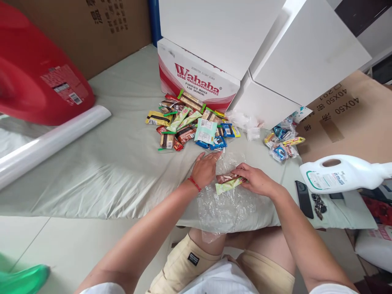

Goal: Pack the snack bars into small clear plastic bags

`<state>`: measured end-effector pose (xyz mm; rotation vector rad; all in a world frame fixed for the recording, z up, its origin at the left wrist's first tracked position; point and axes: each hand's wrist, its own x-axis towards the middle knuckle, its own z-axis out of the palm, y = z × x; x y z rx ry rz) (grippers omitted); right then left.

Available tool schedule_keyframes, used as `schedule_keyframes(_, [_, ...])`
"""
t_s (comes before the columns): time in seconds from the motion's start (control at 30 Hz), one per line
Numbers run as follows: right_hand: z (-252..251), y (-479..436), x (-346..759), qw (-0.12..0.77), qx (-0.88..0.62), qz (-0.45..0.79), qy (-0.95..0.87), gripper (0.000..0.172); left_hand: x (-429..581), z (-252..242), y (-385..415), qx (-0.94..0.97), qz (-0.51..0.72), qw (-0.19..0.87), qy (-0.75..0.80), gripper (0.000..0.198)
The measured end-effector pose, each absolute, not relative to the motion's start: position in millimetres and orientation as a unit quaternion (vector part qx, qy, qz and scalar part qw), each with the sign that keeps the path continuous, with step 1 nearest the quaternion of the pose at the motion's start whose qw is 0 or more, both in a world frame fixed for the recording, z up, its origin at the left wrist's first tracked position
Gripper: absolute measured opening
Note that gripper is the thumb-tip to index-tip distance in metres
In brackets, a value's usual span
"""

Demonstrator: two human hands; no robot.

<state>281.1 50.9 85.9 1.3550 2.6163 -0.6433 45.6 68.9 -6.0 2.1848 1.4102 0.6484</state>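
My right hand (255, 179) pinches two small snack bars, one brown (225, 177) and one light green (226, 186), on a sheet of clear plastic wrap (226, 204) spread over the pale green mat (122, 163). My left hand (206, 168) rests with fingers flat on the wrap's left edge. It has a red string at its wrist. A pile of wrapped snacks (190, 122) lies just beyond both hands.
A Wahaha carton (196, 79) and white boxes (275, 61) stand behind the pile. A second heap of sweets (283, 143) lies at right. A white jug (339, 173), a black remote (304, 199) and keys (319, 204) lie nearby. A film roll (49, 143) and red tub (33, 73) sit left.
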Motion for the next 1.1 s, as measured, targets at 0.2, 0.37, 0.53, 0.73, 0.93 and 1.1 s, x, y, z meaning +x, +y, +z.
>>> schedule_keyframes(0.2, [71, 43, 270, 0.087, 0.427, -0.215, 0.874, 0.071, 46, -7, 70, 0.798, 0.237, 0.216, 0.511, 0.058])
schedule_keyframes(0.37, [66, 37, 270, 0.077, 0.440, -0.232, 0.864, 0.075, 48, -12, 70, 0.799, 0.242, 0.206, 0.511, 0.054])
schedule_keyframes(0.53, [75, 46, 266, -0.002, 0.421, -0.256, 0.870, 0.050, 48, -13, 69, 0.804, 0.242, 0.194, 0.507, 0.058])
schedule_keyframes(0.73, [101, 132, 235, -0.102, 0.519, -0.179, 0.830, 0.027, 49, -11, 68, 0.805, 0.236, 0.200, 0.506, 0.059])
schedule_keyframes(0.93, [112, 266, 185, -0.023, 0.568, 0.085, 0.819, 0.028, 48, -12, 69, 0.806, 0.239, 0.216, 0.497, 0.049])
schedule_keyframes(1.1, [84, 322, 155, 0.103, 0.496, 0.143, 0.851, 0.026, 49, -14, 70, 0.810, 0.236, 0.216, 0.492, 0.047])
